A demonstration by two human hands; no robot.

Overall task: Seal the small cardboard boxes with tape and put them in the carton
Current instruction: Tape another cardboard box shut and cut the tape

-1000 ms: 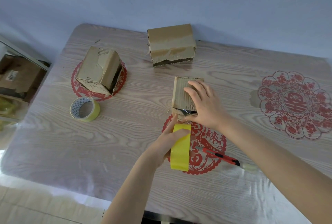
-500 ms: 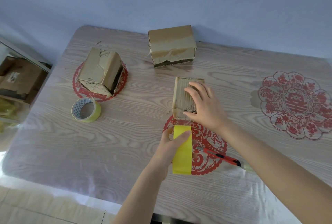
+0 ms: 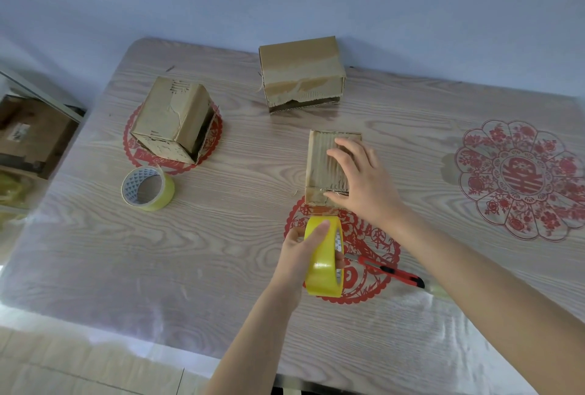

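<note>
Snugly, left fingers (image 3: 317, 230) round tape roll (image 3: 323, 271)

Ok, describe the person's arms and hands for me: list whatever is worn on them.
The left forearm and right forearm are bare as far as the frame edge, with no sleeves in view. The left hand and right hand wear no gloves. No watch, bracelet, ring or bandage shows on either.

Left hand (image 3: 299, 253) drew tape roll (image 3: 323, 268) back from box (image 3: 321, 166).
</note>
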